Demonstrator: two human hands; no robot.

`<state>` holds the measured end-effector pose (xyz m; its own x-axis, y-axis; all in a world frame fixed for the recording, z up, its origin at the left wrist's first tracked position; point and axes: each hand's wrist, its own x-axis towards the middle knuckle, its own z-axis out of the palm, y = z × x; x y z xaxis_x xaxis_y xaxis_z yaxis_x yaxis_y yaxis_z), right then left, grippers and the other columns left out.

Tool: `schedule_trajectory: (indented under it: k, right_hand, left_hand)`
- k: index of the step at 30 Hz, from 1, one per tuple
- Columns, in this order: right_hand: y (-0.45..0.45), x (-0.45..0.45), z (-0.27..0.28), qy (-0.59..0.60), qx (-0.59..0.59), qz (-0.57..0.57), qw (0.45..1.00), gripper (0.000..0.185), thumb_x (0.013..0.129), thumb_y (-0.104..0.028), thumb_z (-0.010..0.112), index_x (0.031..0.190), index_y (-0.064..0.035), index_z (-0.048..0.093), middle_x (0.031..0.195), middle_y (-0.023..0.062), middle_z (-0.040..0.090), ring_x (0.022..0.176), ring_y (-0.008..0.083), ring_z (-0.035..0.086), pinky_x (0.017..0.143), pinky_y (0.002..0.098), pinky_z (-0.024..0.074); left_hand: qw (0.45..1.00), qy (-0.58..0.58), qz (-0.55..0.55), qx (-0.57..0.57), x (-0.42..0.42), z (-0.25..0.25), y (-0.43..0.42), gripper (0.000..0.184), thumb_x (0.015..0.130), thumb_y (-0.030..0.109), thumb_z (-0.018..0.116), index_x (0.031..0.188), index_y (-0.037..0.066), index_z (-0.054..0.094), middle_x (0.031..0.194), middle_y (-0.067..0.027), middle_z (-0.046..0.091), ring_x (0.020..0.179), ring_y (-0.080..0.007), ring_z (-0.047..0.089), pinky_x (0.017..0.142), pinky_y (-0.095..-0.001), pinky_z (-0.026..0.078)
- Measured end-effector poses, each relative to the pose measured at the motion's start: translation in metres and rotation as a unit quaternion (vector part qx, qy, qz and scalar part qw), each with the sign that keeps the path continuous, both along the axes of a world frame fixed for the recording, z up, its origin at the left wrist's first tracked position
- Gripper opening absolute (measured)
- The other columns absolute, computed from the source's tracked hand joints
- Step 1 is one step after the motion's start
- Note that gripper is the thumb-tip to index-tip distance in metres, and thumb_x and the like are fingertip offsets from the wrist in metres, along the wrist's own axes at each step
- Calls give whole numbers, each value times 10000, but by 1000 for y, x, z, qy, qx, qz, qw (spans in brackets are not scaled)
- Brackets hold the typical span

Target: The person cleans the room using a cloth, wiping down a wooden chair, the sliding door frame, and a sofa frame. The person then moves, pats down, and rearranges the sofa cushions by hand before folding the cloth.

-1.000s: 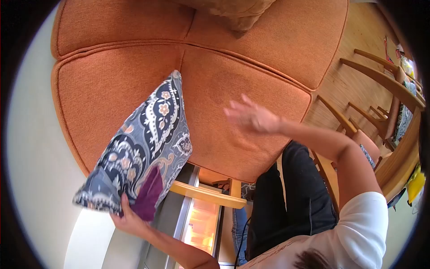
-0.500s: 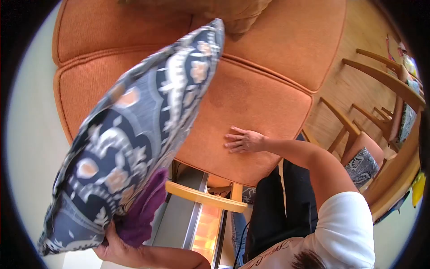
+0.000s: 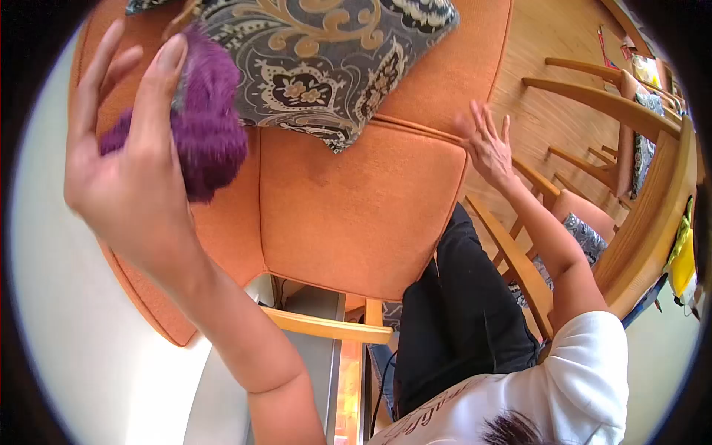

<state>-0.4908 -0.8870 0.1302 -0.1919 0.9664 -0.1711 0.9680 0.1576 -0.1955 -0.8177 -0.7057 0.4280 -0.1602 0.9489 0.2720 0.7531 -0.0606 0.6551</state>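
My left hand (image 3: 137,163), raised at the upper left, holds a bunched purple cloth (image 3: 211,126); the cloth shows on both sides of a finger, and the contact is partly hidden behind the hand. Just beyond the cloth, the grey patterned cushion (image 3: 311,67) lies tilted over the back part of the orange upholstered seat (image 3: 356,208). No finger is visibly on the cushion. My right hand (image 3: 491,148) is at the seat's right edge, fingers spread and somewhat blurred, holding nothing.
Wooden chairs (image 3: 601,96) with patterned cushions stand on the wood floor at the right, beside a wooden table edge (image 3: 645,222). A pale wooden rail (image 3: 326,325) crosses below the seat. A yellow item (image 3: 682,271) hangs at the far right.
The cushion has moved up and away from my left hand onto the back of the seat. My left hand has risen with the purple cloth. My right hand has left the seat's middle and moved up and right.
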Motion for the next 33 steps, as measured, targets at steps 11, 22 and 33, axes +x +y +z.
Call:
schedule_trajectory:
  k: [11, 22, 33]
  right_hand:
    - [-97, -167, -46, 143, -136, 326, 924, 565, 947, -486, 357, 1463, -270, 277, 1560, -65, 131, 1448, 203, 11, 1160, 524, -33]
    - [36, -376, -46, 451, 19, 333, 828, 630, 957, -472, 297, 1478, -129, 207, 1562, 55, 111, 1441, 252, 75, 1164, 525, 39]
    - [-242, -254, -37, 131, -80, 861, 484, 612, 896, -447, 499, 1409, -139, 371, 1450, 85, 380, 1376, 290, 286, 1139, 542, 141]
  left_hand:
    - [938, -110, 195, -264, -54, -74, -240, 212, 835, 47, 678, 1038, -12, 668, 936, -51, 610, 836, -110, 558, 715, -247, 443]
    - [844, -208, 397, -293, -104, -100, -374, 201, 869, 59, 655, 1044, -40, 658, 924, -46, 641, 774, -72, 549, 698, -207, 456]
    - [843, -218, 379, -314, -88, -102, -393, 188, 873, 61, 654, 1045, -15, 668, 843, -9, 607, 647, -39, 498, 567, -181, 405]
